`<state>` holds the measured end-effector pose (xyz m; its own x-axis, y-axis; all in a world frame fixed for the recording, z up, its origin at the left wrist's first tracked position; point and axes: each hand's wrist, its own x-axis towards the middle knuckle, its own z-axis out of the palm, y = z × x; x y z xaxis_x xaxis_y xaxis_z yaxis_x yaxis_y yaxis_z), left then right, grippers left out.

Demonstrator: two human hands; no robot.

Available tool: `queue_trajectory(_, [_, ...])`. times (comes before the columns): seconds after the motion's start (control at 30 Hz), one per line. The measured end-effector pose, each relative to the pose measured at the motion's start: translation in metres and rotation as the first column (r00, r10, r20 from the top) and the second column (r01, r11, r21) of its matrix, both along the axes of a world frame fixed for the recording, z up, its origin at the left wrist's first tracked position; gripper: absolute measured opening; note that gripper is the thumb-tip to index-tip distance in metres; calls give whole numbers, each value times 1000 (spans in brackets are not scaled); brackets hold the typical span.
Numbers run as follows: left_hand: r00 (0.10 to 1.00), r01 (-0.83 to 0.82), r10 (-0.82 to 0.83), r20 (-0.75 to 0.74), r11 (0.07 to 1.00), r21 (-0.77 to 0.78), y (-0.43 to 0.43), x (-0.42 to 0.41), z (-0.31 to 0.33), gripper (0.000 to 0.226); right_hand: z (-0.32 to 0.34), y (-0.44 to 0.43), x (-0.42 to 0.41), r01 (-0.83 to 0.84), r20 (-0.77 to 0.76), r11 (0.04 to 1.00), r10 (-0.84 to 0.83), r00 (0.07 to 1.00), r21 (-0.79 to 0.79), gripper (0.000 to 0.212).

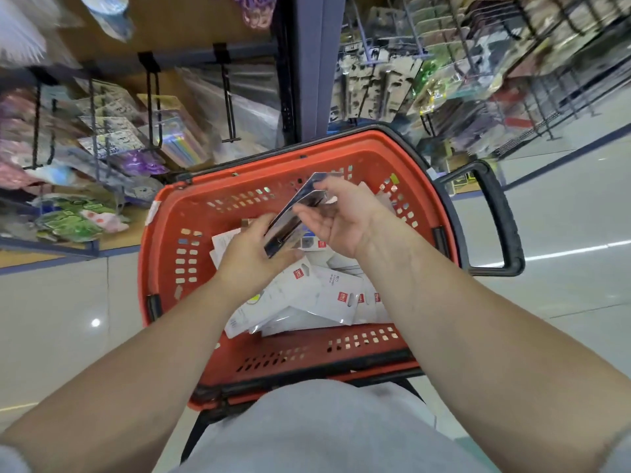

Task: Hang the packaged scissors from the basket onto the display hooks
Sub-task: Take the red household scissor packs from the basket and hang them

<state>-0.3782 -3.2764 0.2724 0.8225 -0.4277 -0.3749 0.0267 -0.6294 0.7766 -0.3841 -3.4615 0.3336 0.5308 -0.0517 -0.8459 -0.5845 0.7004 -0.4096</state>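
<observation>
A red plastic basket (239, 206) sits in front of me with several white scissor packages (327, 291) piled in its bottom. Above the pile, both hands hold a small stack of packaged scissors (297, 213), seen edge-on and tilted. My left hand (249, 254) grips the stack's lower end. My right hand (338, 213) pinches its upper end with fingers curled over it. Black display hooks (153, 97) stick out from the shelf panel at the upper left, some bearing other goods.
The basket's black handle (495, 216) juts out to the right. Racks of hanging merchandise (426, 63) fill the upper right. A grey upright post (314, 63) stands behind the basket. Pale tiled floor (61, 302) lies on both sides.
</observation>
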Motion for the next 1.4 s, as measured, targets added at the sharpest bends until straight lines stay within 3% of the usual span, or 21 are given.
queue_trajectory(0.1, [994, -67, 57, 88, 992, 105, 1, 8, -8, 39, -3, 3, -2, -19, 23, 999, 18, 1000, 47, 18])
queue_trajectory(0.23, [972, -234, 235, -1, 971, 54, 8, 17, -8, 35, -16, -4, -4, -85, 29, 996, 85, 996, -16, 54])
queue_trajectory(0.3, [923, -368, 363, -130, 929, -20, 16, 14, -7, 32, -29, -8, -9, -172, -2, 970, 174, 985, -171, 43])
queue_trajectory(0.37, [860, -479, 436, -266, 869, -124, 28, 9, -7, 29, -42, -5, -19, -343, -45, 881, 348, 937, -325, 36])
queue_trajectory(0.5, [763, -619, 442, -472, 710, -337, 46, -2, -1, 33, -61, 40, -35, -580, 55, 708, 651, 757, -402, 32])
queue_trajectory(0.6, [736, -658, 505, -451, 690, -300, 58, -7, 2, 40, -75, 75, -36, -601, 94, 641, 717, 690, -478, 32])
queue_trajectory(0.7, [737, -657, 548, -395, 718, -231, 77, -10, 1, 49, -83, 82, -30, -666, 116, 639, 749, 652, -384, 26])
queue_trajectory(0.77, [732, -668, 593, -336, 723, -179, 91, -12, 3, 53, -95, 71, -25, -673, 39, 603, 756, 653, -429, 21])
queue_trajectory(0.8, [733, -670, 613, -296, 725, -158, 97, -14, 4, 57, -109, 62, -23, -661, -57, 557, 742, 668, -502, 24])
queue_trajectory(0.87, [722, -688, 657, -215, 714, -131, 109, -17, 7, 59, -135, 46, -22, -709, -333, 363, 694, 638, -604, 41])
queue_trajectory(0.93, [681, -732, 715, -155, 671, -120, 119, -20, 13, 56, -155, 38, -28, -836, -532, 187, 694, 484, -516, 51])
queue_trajectory(1.0, [646, -763, 756, -109, 634, -124, 125, -22, 17, 51, -166, 39, -33, -876, -572, 122, 714, 404, -467, 51])
queue_trajectory(1.07, [623, -781, 778, -84, 613, -120, 129, -22, 19, 50, -171, 43, -34, -850, -578, 87, 696, 425, -520, 50])
queue_trajectory(1.17, [616, -786, 784, -74, 607, -116, 128, -22, 21, 49, -165, 51, -30, -792, -645, -87, 637, 422, -604, 48])
queue_trajectory(1.2, [623, -781, 779, -65, 615, -108, 127, -22, 21, 49, -163, 53, -29, -769, -630, -95, 640, 439, -632, 46])
queue_trajectory(1.23, [633, -773, 772, -57, 627, -97, 126, -22, 22, 49, -158, 54, -27, -749, -574, -37, 667, 475, -662, 42])
queue_trajectory(1.33, [674, -739, 738, -31, 672, -57, 122, -23, 22, 50, -135, 53, -21, -670, -282, 407, 682, 675, -621, 11])
queue_trajectory(1.4, [706, -708, 708, -5, 705, -39, 117, -23, 21, 52, -111, 45, -15, -637, -184, 529, 670, 719, -561, 14])
